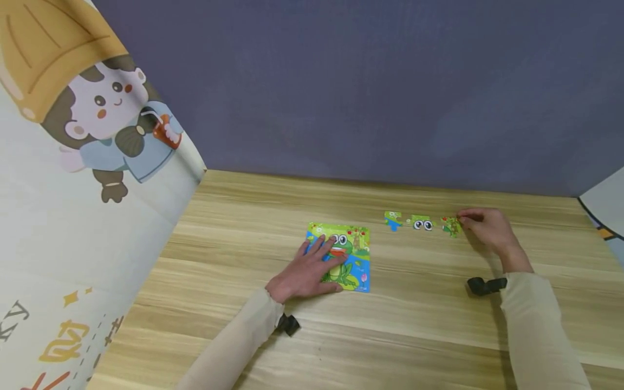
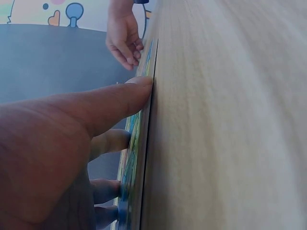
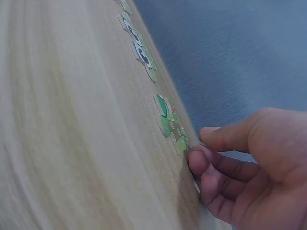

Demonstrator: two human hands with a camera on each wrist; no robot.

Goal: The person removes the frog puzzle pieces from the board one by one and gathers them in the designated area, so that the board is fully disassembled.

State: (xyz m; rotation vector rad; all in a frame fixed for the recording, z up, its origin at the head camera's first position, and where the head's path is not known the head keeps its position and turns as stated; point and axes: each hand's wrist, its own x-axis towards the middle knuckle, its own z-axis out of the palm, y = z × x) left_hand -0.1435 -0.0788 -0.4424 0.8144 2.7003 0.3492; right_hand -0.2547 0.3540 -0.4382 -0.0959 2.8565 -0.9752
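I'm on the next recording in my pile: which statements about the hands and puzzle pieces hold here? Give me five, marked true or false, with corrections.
1. The left hand rests on the frog picture. True.
2. In the head view, the three loose pieces lie to the left of the frog picture. False: they lie to its right.
3. The right hand is nearest the tree piece. True.
4. The middle piece of the row shows a red mouth. False: it shows two eyes.
5. The person's sleeves are pale. True.
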